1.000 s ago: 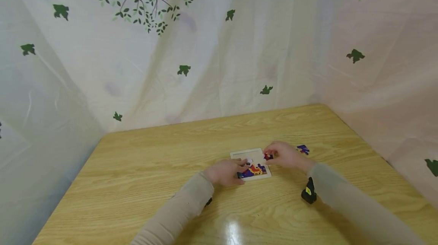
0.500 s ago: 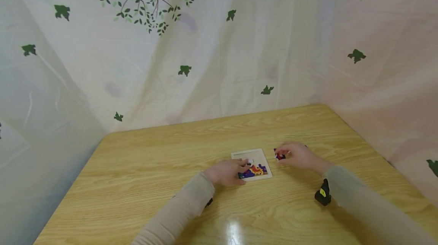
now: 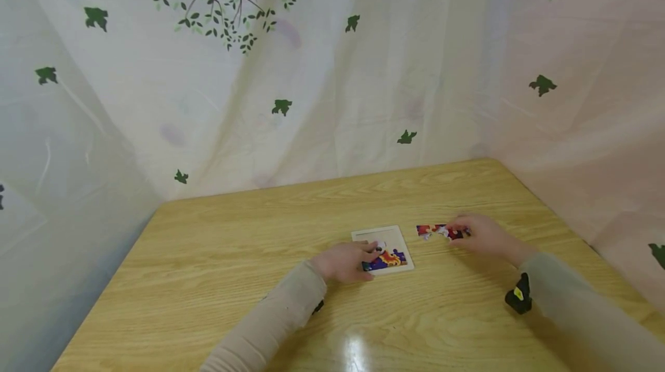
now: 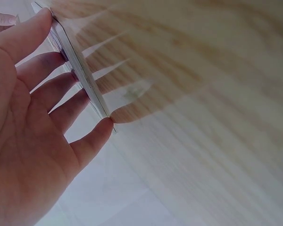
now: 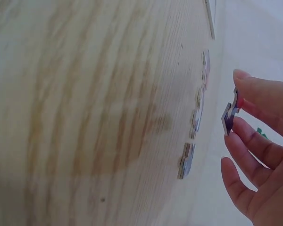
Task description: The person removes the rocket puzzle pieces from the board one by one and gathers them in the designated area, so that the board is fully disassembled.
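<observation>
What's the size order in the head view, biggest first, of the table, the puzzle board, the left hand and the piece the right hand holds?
1. Table
2. Puzzle board and left hand: too alike to rank; the hand partly covers the board
3. Held piece: partly hidden, clearly smallest

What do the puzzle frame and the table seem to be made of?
The puzzle frame: possibly wood or fibreboard, pale and rather matt, with a thin, light edge. The table: wood or wood-look laminate, glossy, since grain runs across it and light reflects.
</observation>
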`<action>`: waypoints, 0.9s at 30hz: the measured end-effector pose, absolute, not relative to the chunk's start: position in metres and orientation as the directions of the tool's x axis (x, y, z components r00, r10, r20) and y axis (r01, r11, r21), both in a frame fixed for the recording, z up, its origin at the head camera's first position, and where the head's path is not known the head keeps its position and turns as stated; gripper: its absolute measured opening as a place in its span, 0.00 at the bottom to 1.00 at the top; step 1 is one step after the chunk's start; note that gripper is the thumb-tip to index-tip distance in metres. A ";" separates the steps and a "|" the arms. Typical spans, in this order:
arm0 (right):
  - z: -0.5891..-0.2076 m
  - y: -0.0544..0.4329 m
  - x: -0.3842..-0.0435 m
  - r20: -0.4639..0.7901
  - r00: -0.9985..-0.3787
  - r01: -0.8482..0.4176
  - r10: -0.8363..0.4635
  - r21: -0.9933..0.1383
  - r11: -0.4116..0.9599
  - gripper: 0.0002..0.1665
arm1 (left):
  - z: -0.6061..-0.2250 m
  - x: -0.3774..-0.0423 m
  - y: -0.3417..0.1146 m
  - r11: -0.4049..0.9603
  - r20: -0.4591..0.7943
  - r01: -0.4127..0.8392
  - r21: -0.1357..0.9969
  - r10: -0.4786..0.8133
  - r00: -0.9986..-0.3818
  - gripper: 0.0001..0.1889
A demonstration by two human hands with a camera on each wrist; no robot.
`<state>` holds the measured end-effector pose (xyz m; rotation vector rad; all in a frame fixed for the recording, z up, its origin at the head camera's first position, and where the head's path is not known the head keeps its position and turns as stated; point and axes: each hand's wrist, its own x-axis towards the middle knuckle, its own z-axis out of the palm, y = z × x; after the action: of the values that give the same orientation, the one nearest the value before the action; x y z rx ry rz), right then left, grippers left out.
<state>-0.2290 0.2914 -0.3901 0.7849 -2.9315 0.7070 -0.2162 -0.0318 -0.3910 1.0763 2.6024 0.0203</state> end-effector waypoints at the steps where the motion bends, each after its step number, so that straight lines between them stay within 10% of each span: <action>1: -0.391 0.295 -0.229 0.135 -0.873 -0.480 -0.468 -0.402 0.780 0.21 | -0.391 -0.217 -0.032 0.714 -0.289 0.687 0.135 0.691 -0.662 0.30; 27: -0.394 0.323 -0.240 -0.051 -0.882 -0.425 -0.468 -0.339 0.839 0.19 | -0.397 -0.230 -0.028 0.719 -0.277 0.687 0.108 0.685 -0.674 0.30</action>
<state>-0.2404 0.3230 -0.3944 0.7656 -3.1382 0.5288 -0.2298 -0.0282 -0.3968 1.0767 2.6273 -0.0078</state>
